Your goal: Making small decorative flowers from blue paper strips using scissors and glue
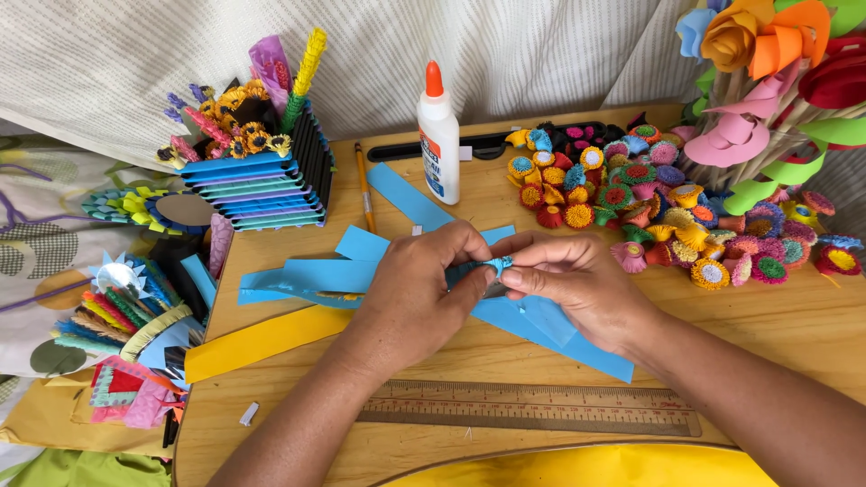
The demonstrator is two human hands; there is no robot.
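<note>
While a ruler (532, 408) lies nearest on the wooden desk (794, 334), the left hand (417, 293) and right hand (568, 284) meet above it, fingers pinching a small blue coil (496, 264) over blue strips (550, 329). The coil looks partly rolled; strips remain unused. Farther back lie many finished paper flowers (631, 194), a glue bottle (439, 135), and a striped curtain (135, 54).

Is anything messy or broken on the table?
Nothing looks broken or spilled. The white glue bottle with an orange cap stands upright and closed. The blue paper strips lie criss-crossed under the left hand and right hand, and a small white scrap sits alone near the table's front edge.
</note>
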